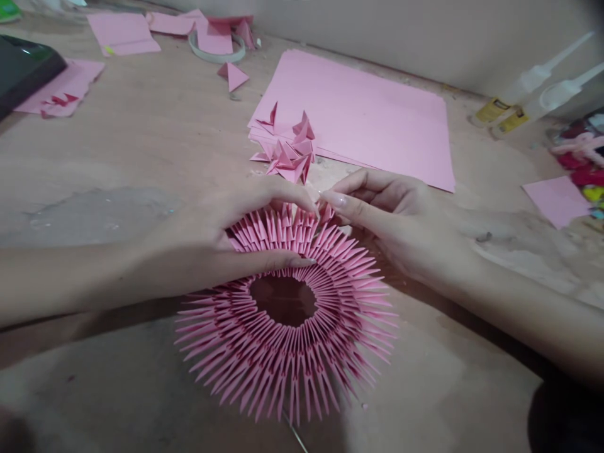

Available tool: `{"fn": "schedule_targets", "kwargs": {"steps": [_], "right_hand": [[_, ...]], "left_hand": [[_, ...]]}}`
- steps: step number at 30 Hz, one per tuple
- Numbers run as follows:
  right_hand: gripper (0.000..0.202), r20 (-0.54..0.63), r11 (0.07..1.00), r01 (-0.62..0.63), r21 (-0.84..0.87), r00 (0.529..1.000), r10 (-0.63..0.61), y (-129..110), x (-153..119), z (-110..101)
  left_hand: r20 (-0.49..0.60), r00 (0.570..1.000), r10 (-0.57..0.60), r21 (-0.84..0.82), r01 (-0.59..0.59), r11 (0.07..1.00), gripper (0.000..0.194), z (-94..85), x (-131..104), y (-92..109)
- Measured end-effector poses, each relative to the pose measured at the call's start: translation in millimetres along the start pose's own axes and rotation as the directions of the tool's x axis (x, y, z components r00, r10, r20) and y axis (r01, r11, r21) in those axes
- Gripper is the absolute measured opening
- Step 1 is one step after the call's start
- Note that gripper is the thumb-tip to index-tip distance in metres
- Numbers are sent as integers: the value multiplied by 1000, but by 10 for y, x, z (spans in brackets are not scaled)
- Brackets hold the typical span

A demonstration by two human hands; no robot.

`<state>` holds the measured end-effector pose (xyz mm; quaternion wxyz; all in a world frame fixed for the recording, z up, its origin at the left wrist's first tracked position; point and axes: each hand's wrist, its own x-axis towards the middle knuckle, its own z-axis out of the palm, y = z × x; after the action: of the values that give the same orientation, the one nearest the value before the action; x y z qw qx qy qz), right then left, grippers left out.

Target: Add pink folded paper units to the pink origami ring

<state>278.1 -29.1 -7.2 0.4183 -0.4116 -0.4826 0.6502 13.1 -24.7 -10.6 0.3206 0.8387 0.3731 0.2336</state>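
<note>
A pink ring of interlocked folded paper pieces [292, 352] lies in front of me, its points fanning outward around an open centre. My left hand [250, 233] is closed on the ring's far left part, thumb on the inner side and fingers over the outer edge. At the far rim, my right hand [377, 207] has thumb and fingertips pinched around a small pink folded paper piece [326, 212], partly hidden by the fingers. Just beyond the hands sits a pile of loose folded paper pieces [289, 157].
Behind the pile is a stack of pink paper sheets [363, 113]. Two glue bottles [514, 116] stand at the right by the wall. A tape roll [217, 55] and paper scraps [123, 33] lie at the back left, near a dark device [28, 69].
</note>
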Motion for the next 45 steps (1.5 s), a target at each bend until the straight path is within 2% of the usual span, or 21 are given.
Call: {"fn": "schedule_targets", "kwargs": {"steps": [4, 8, 12, 15, 17, 18, 19, 20, 26, 31, 37, 41, 45], "right_hand": [[38, -34, 999, 34, 31, 999, -33, 17, 38, 3], [39, -40, 999, 33, 27, 999, -32, 31, 82, 7], [41, -30, 998, 45, 38, 999, -44, 46, 103, 0], [45, -34, 998, 59, 10, 998, -58, 59, 104, -5], [46, -33, 998, 67, -15, 997, -67, 68, 100, -5], [47, -32, 997, 73, -21, 997, -73, 72, 97, -4], [47, -28, 997, 77, -23, 997, -78, 75, 96, -2], [46, -23, 997, 80, -20, 996, -81, 78, 94, 0], [39, -18, 998, 59, 29, 998, -59, 72, 88, 18], [40, -38, 999, 40, -33, 998, -41, 63, 77, 13], [41, -22, 998, 51, -35, 998, -51, 63, 85, -15], [40, -25, 998, 42, -42, 999, -43, 55, 77, -13], [42, -36, 998, 46, -34, 998, -47, 63, 73, -4]], "left_hand": [[-15, 999, -32, 67, 33, 997, 63, 1, -40, -94], [-42, 999, -28, 114, 33, 993, 67, 1, -69, -103], [-45, 999, -11, 116, 16, 993, 64, 52, -63, -78], [-68, 998, 14, 68, -9, 998, 47, 48, -37, -25], [-46, 999, 17, 7, -16, 1000, 36, -1, -13, 16], [7, 1000, 1, -19, -1, 1000, 34, -33, -2, 32], [77, 997, 1, -38, 2, 999, 35, -63, 6, 43], [102, 995, -5, -47, 10, 999, 35, -87, 11, 48], [18, 998, 67, -8, -67, 998, 32, -94, -22, 15], [57, 998, 17, -20, -16, 1000, 36, -100, -30, 21], [20, 999, -31, -50, 32, 998, 34, -96, -18, 115], [80, 996, -40, -61, 45, 997, 34, -103, -5, 179], [2, 1000, -30, -65, 30, 997, 33, -37, -14, 158]]}}
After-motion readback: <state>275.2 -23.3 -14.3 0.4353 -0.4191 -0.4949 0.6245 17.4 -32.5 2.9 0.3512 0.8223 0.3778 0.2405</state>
